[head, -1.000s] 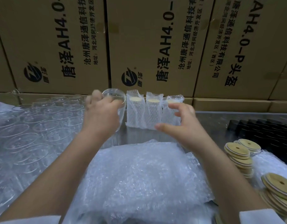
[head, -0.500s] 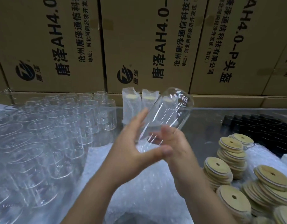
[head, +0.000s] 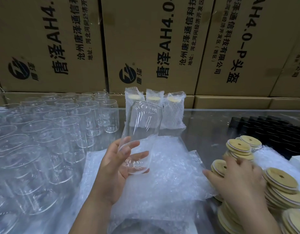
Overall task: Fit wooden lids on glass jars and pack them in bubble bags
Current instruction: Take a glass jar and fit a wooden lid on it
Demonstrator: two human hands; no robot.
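**A:** What are the hands doing in the head view?

**B:** The left hand (head: pixel 119 168) grips a glass jar (head: pixel 142 130), fingers and thumb curled round its lower part. The jar is held off the table (head: pixel 210 125), above the middle, mouth up and leaning slightly away.

**A:** And the other?

**B:** The right hand (head: pixel 238 179) lies on the wooden lids (head: pixel 280 179) stacked along the table's right edge, fingers spread over the top of one stack. It is blurred, so I cannot tell whether it has a lid pinched.

**A:** Why hold the jar so low?

**B:** I'd judge it keeps the mouth free, so a lid can go on from above without a change of hold.

**A:** And the layout?

**B:** It reads as a work line. Empty jars (head: pixel 61 125) crowd the left side, beside the hand that takes them. The lids sit by the other hand. The bubble bags (head: pixel 162 179) lie piled at the front middle, right under the jar.

**A:** Anything finished?

**B:** Three packed jars (head: pixel 173 115) stand in a row at the far edge, just in front of the cardboard boxes (head: pixel 146 39). That puts them out of the working space. This jar has no lid yet.
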